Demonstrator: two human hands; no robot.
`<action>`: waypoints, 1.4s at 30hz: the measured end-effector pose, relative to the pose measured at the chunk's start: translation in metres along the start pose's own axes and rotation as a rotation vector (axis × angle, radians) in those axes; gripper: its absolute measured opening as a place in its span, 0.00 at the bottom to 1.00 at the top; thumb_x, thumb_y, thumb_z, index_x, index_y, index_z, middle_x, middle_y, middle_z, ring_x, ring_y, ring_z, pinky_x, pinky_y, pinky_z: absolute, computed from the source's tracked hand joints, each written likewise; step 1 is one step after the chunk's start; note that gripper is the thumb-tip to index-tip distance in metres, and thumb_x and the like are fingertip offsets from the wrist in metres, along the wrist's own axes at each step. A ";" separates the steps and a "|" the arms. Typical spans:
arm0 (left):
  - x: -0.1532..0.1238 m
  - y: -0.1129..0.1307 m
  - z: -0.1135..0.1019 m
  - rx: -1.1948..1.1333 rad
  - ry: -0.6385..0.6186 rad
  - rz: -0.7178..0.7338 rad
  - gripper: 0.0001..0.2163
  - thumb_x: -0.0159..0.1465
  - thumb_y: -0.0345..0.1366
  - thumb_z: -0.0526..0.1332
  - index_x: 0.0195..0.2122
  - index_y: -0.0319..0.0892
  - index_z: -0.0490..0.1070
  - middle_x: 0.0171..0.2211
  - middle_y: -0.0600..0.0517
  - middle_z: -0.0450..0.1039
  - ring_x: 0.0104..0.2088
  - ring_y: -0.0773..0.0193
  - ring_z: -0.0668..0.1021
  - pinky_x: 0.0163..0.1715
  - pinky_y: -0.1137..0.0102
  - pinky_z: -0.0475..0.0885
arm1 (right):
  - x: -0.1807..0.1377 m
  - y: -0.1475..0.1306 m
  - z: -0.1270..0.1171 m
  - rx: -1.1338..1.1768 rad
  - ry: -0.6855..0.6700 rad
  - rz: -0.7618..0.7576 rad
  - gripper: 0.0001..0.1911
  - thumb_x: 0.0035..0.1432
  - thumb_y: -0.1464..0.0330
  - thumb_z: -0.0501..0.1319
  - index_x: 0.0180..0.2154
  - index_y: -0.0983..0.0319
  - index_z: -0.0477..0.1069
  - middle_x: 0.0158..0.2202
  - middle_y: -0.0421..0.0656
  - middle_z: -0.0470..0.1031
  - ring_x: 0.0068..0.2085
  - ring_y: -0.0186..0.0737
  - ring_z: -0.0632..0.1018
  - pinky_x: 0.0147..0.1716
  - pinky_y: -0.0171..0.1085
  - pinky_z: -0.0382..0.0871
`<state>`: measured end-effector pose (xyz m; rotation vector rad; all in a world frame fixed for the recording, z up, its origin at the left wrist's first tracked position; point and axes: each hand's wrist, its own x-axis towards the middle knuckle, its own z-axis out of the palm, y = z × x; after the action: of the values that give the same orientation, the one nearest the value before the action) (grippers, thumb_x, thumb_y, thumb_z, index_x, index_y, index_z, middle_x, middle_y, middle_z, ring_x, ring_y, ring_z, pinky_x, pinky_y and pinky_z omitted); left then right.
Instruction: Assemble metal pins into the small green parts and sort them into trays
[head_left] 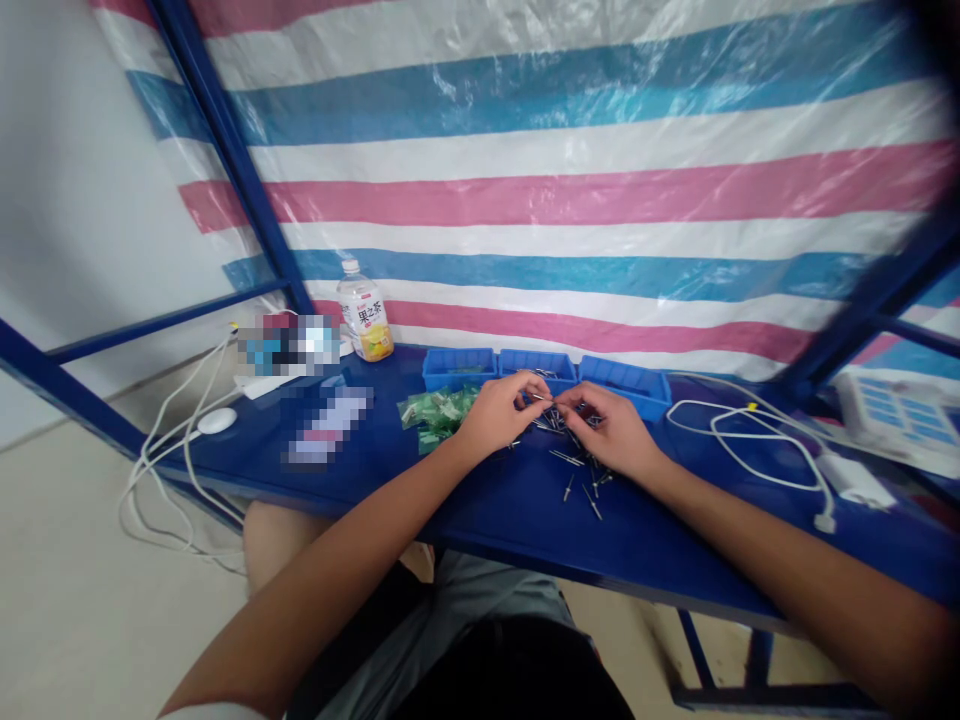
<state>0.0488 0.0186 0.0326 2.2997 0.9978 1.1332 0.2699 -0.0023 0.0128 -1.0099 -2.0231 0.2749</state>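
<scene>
On the table, seen from the head camera, both hands meet over a scatter of pins just in front of three bins. The left hand has its thumb and forefinger closed tight, and its fingers pinch a pin held just above the surface; the other fingers curl in loosely. The right hand lies knuckles-up with its fingertips bunched close together, right against the left hand's tips and down among the pins. Whether it grips one of its own is too small to tell. Most pins lie between and below the two hands, a few strewn toward the near edge.

Green bags sit touching the left hand's outer side, so that flank is tight. A bottle stands well back on the left. On the right there is bare surface between the right wrist and a looped white cable with its charger — the widest free patch. Both forearms cross the front edge. Behind the bins, the striped tarp closes off the back.
</scene>
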 end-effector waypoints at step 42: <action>0.001 -0.006 0.001 -0.142 -0.045 0.150 0.06 0.67 0.37 0.68 0.43 0.46 0.84 0.46 0.47 0.80 0.46 0.60 0.81 0.43 0.67 0.76 | -0.001 0.013 0.005 0.156 -0.117 0.046 0.11 0.71 0.62 0.59 0.45 0.56 0.78 0.40 0.43 0.80 0.39 0.43 0.78 0.39 0.40 0.70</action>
<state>0.0474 0.0232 0.0289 2.3053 0.7140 1.1647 0.2742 0.0063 0.0024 -0.9628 -2.0491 0.5185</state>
